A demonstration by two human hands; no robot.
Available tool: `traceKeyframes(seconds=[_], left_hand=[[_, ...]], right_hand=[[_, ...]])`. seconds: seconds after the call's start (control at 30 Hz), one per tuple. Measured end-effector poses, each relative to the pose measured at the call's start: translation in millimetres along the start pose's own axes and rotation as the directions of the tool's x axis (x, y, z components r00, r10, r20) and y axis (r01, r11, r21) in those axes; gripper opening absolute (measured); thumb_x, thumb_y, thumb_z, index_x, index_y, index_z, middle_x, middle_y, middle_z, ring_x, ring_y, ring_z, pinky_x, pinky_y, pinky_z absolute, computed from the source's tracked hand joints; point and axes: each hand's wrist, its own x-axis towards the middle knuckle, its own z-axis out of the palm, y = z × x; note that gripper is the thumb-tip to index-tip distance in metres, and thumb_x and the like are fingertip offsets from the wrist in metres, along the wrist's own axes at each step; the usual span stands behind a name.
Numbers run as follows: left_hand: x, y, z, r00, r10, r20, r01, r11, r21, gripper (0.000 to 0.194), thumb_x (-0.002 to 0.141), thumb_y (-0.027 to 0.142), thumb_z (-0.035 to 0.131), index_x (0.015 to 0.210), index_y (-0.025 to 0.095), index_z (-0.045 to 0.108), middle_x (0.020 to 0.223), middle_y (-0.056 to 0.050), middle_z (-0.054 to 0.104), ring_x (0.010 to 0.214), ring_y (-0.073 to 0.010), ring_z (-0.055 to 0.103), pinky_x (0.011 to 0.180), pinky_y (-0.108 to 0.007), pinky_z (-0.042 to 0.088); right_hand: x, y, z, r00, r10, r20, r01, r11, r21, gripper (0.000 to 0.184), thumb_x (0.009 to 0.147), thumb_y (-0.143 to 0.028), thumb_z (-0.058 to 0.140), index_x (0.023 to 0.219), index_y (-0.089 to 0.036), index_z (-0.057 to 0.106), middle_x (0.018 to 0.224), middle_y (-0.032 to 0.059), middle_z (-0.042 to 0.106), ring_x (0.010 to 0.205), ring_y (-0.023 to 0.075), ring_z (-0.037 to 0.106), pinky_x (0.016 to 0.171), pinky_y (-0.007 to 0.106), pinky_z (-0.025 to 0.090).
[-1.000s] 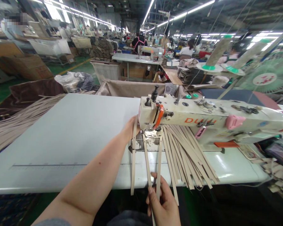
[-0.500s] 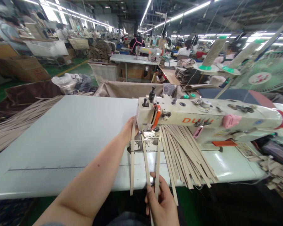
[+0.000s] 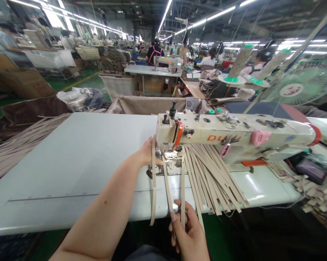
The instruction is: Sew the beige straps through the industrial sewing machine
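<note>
Sewing machine [image 3: 234, 136] on the right half of the table [image 3: 71, 159], strips fanned beneath its arm.

A pile of strips [image 3: 215, 177] lies under the machine arm, reaching the table's near edge. Left of it, three single strips [image 3: 167, 188] run from the needle end over the edge. More strips [image 3: 19, 141] lie off the table's left side; a fan [image 3: 302, 87] stands behind, right.

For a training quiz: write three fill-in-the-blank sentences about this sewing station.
1. The right hand pinches thin beige ____ at the table's near edge.
2. The left hand rests beside the head of the sewing ____.
3. A fanned pile of strips lies under the machine's arm, to the ____ of the needle.

Missing words: strips; machine; right
</note>
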Motion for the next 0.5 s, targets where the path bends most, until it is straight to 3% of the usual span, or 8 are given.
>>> traceKeyframes(seconds=[0.1,0.2,0.3,0.37,0.43,0.5], left_hand=[[-1,6,1.7,0.997,-0.073,0.017,0.073,0.997,0.024,0.099,0.045,0.035,0.109,0.136,0.018,0.073,0.162,-0.018,0.059,0.154,-0.0511,0.051,0.136,-0.064,0.039],[-1,8,0.6,0.998,-0.053,0.025,0.053,0.999,0.011,0.102,0.047,0.035,0.109,0.141,0.019,0.071,0.161,-0.017,0.061,0.153,-0.0509,0.053,0.134,-0.065,0.04],[0,8,-0.8,0.999,-0.032,0.006,0.032,0.999,-0.005,0.111,0.047,0.031,0.107,0.149,0.02,0.066,0.163,-0.018,0.061,0.153,-0.0488,0.055,0.136,-0.065,0.039],[0,8,-1.8,1.0,-0.007,0.008,0.007,1.0,0.008,0.108,0.048,0.03,0.105,0.148,0.023,0.067,0.164,-0.016,0.06,0.155,-0.0484,0.053,0.137,-0.066,0.036],[1,10,-3.2,1.0,0.017,0.019,-0.017,0.999,0.036,0.098,0.048,0.029,0.104,0.141,0.024,0.072,0.161,-0.015,0.064,0.154,-0.0493,0.054,0.136,-0.067,0.038],[2,12,-4.6,0.999,0.038,0.034,-0.04,0.998,0.051,0.087,0.048,0.027,0.102,0.131,0.023,0.077,0.152,-0.013,0.07,0.151,-0.0497,0.056,0.134,-0.064,0.042]], right_hand=[[-4,-4,-7,0.998,0.02,0.059,-0.021,1.0,0.019,0.074,0.077,-0.083,0.09,0.111,-0.02,0.072,0.057,-0.0055,0.064,0.038,0.0087,0.047,0.039,0.018,0.026],[-8,-8,-15,0.99,0.069,0.127,-0.079,0.994,0.075,0.069,0.081,-0.083,0.088,0.102,-0.019,0.077,0.063,-0.0011,0.069,0.042,0.0091,0.05,0.041,0.019,0.027],[-11,-12,-23,0.987,0.082,0.14,-0.092,0.994,0.066,0.065,0.083,-0.083,0.086,0.095,-0.019,0.082,0.066,0.002,0.071,0.051,0.0149,0.059,0.05,0.024,0.042],[-12,-14,-26,0.994,0.03,0.106,-0.029,0.999,-0.016,0.065,0.082,-0.085,0.084,0.086,-0.021,0.086,0.069,0.0045,0.073,0.063,0.0209,0.065,0.062,0.03,0.053],[-12,-14,-29,0.997,-0.036,0.073,0.043,0.994,-0.105,0.065,0.08,-0.088,0.084,0.08,-0.023,0.088,0.071,0.0053,0.073,0.07,0.0239,0.066,0.071,0.033,0.057],[-13,-13,-30,0.997,-0.039,0.062,0.047,0.989,-0.138,0.065,0.078,-0.088,0.085,0.083,-0.023,0.09,0.07,0.0036,0.07,0.066,0.0223,0.063,0.065,0.032,0.053]])
